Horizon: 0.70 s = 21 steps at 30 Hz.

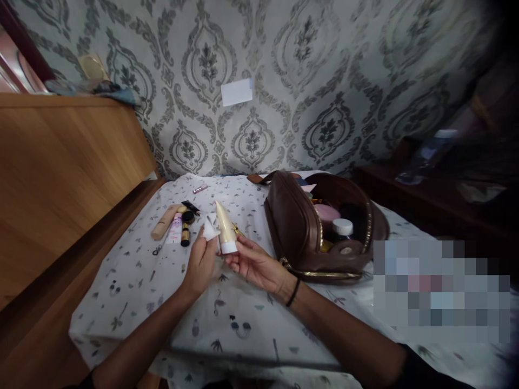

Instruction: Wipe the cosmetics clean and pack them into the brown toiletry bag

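My right hand grips a cream-coloured squeeze tube near its white cap, which points down. In my left hand, closed just beside it, is a white tissue pinched in the fingers. The tissue is right against or very near the side of the tube; I cannot tell whether they touch. Left of my hands lie a beige bottle, a pink and white tube, a black and gold tube and a round black-lidded item.
An open brown bag holding a white-capped bottle and other items stands to the right. A small pinkish tube lies farther back on the patterned cloth. A wooden panel borders the left; a clear bottle stands far right.
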### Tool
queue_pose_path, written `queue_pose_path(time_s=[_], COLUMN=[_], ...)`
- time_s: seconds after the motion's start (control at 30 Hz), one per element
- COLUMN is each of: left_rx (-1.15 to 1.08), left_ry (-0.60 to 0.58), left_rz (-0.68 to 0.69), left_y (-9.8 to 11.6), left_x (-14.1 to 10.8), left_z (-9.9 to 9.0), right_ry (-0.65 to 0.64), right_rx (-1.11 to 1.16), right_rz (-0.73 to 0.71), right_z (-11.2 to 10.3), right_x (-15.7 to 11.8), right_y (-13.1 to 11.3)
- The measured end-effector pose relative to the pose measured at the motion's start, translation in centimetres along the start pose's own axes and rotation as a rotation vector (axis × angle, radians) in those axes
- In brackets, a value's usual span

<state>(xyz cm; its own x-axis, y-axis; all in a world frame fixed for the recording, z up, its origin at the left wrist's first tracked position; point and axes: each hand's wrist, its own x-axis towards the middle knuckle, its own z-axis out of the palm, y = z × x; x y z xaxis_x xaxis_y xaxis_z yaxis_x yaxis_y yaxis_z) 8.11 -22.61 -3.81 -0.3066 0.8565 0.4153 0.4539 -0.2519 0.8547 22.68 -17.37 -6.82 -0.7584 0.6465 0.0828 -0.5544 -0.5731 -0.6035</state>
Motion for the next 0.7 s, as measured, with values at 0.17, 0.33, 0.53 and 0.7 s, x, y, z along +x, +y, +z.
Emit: queue_pose_path(time_s=[0.17, 0.33, 0.53, 0.7], left_rx=[-0.023, 0.046, 0.06, 0.015], left_ry=[-0.118, -0.063, -0.096, -0.26], left_rz=[-0.121, -0.248, -0.244, -0.132], left_y=[-0.3, -0.6, -0.9, 1.4], left_x=[-2.2, -3.0, -2.0, -0.8], left_z=[0.1, -0.9, -2.8, -3.8], right_ry=[0.089, 0.237, 0.223, 0.2], right_rx=[-0.242, -0.474, -0.67, -0.598], right_rz=[-0.055, -0.199, -0.212, -0.361], right_z=[0.5, 0.5, 1.9, 5.3], right_x=[0.0, 0.4, -0.2, -2.6], right_y=[0.3, 1.0, -0.1, -3.3])
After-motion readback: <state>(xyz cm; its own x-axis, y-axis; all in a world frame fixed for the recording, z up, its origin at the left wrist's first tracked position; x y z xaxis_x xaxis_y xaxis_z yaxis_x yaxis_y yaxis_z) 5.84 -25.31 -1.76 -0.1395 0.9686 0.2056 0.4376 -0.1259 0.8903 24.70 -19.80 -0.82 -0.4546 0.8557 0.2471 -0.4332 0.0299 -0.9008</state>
